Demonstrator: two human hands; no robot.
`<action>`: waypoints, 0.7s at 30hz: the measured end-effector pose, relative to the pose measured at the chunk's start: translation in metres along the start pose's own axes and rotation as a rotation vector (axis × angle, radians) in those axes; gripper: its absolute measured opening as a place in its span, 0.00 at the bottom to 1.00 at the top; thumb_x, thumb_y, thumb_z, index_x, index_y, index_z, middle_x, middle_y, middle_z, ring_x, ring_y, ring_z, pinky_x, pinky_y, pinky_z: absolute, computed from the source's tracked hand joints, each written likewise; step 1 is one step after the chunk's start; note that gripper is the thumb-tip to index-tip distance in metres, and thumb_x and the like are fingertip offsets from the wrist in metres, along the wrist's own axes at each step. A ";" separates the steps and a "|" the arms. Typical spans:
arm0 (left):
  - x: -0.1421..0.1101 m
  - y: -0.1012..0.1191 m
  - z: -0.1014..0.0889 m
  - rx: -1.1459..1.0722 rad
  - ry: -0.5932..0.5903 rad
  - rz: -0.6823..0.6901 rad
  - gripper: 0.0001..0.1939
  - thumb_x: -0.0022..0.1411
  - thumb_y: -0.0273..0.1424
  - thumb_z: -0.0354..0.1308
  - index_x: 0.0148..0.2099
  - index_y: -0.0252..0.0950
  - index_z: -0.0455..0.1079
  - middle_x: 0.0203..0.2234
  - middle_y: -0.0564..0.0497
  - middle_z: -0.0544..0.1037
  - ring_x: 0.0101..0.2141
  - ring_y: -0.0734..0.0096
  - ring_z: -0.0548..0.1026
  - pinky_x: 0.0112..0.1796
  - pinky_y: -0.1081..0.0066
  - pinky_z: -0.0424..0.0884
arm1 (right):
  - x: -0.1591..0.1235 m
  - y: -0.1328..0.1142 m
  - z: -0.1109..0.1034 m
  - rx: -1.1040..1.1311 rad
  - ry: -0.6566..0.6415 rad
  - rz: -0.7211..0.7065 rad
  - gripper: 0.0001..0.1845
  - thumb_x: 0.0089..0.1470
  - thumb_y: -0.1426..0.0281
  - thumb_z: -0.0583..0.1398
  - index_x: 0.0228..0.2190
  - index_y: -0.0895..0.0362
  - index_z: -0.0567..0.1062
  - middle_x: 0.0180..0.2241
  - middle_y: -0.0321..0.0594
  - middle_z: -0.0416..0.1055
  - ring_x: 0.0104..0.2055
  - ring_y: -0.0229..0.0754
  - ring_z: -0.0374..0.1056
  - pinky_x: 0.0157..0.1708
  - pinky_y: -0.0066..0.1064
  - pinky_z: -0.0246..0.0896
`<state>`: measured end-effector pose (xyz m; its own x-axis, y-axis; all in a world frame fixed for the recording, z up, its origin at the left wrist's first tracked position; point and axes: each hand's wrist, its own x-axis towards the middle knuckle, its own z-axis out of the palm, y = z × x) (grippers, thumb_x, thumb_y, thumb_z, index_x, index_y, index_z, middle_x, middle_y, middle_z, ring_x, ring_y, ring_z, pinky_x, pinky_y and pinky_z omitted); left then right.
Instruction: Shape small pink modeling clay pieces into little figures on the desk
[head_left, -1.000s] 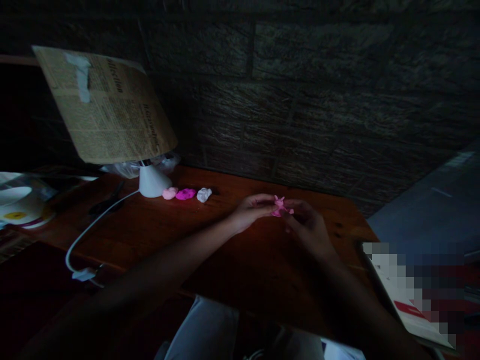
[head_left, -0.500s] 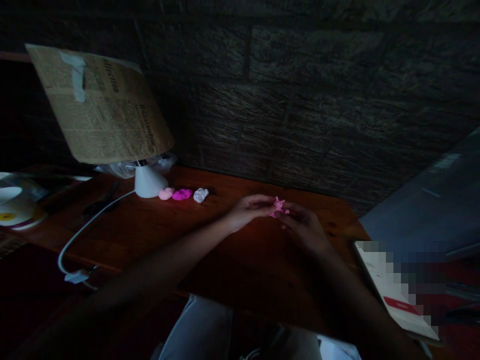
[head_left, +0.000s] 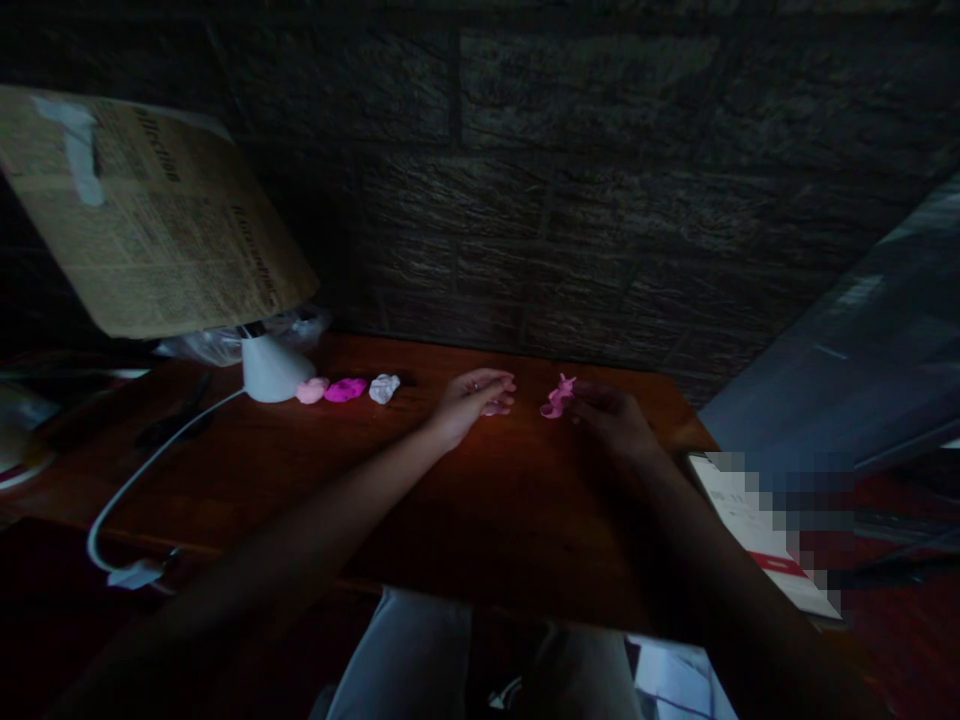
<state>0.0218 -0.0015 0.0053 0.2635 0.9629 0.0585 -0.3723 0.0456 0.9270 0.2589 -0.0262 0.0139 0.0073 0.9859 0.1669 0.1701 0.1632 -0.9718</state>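
Observation:
In the head view my right hand (head_left: 611, 415) pinches a small pink clay figure (head_left: 559, 397) at its right side, just above the wooden table. The figure has little points on top and a wider, curled lower part. My left hand (head_left: 474, 402) is to the left of it, apart from the figure. Its fingers are loosely bent and a little apart, and I see nothing held in them. Farther left on the table lie a pale pink clay lump (head_left: 312, 390), a magenta clay lump (head_left: 346, 390) and a white clay lump (head_left: 385, 388).
A lamp with a newsprint shade (head_left: 187, 220) and white base (head_left: 274, 370) stands at the left, its white cord (head_left: 124, 490) looping over the edge of the table (head_left: 480, 520). Dark scissors (head_left: 176, 420) lie nearby. A brick wall (head_left: 487, 200) rises behind. A pale booklet (head_left: 757, 530) is at right.
My left hand has let go of the pink figure and drawn away to the left. The figure stays in my right hand, now tilted differently. The whole view has shifted slightly.

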 end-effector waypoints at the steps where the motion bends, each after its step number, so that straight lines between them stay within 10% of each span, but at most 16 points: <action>1: 0.000 0.000 0.000 0.011 0.009 0.002 0.13 0.55 0.32 0.72 0.41 0.32 0.78 0.34 0.48 0.82 0.28 0.77 0.77 0.31 0.74 0.75 | 0.001 0.002 -0.001 -0.026 -0.003 -0.006 0.28 0.33 0.47 0.75 0.30 0.55 0.84 0.36 0.46 0.84 0.33 0.47 0.77 0.34 0.38 0.72; 12: 0.001 -0.008 -0.004 0.303 -0.063 0.100 0.12 0.58 0.36 0.68 0.42 0.33 0.77 0.35 0.47 0.82 0.28 0.76 0.76 0.27 0.75 0.71 | 0.002 0.000 -0.014 0.016 0.107 0.037 0.29 0.33 0.50 0.76 0.34 0.55 0.83 0.40 0.46 0.84 0.45 0.52 0.79 0.38 0.36 0.74; 21: -0.003 -0.013 -0.003 0.844 -0.156 0.476 0.07 0.66 0.30 0.60 0.42 0.35 0.79 0.33 0.49 0.84 0.29 0.74 0.76 0.32 0.74 0.69 | 0.011 0.020 -0.036 -0.333 -0.003 -0.007 0.19 0.42 0.53 0.69 0.27 0.57 0.82 0.30 0.46 0.81 0.30 0.47 0.75 0.31 0.35 0.68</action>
<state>0.0229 -0.0044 -0.0084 0.3879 0.7826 0.4869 0.2722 -0.6019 0.7507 0.2981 -0.0135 0.0023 0.0023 0.9851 0.1720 0.4826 0.1496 -0.8630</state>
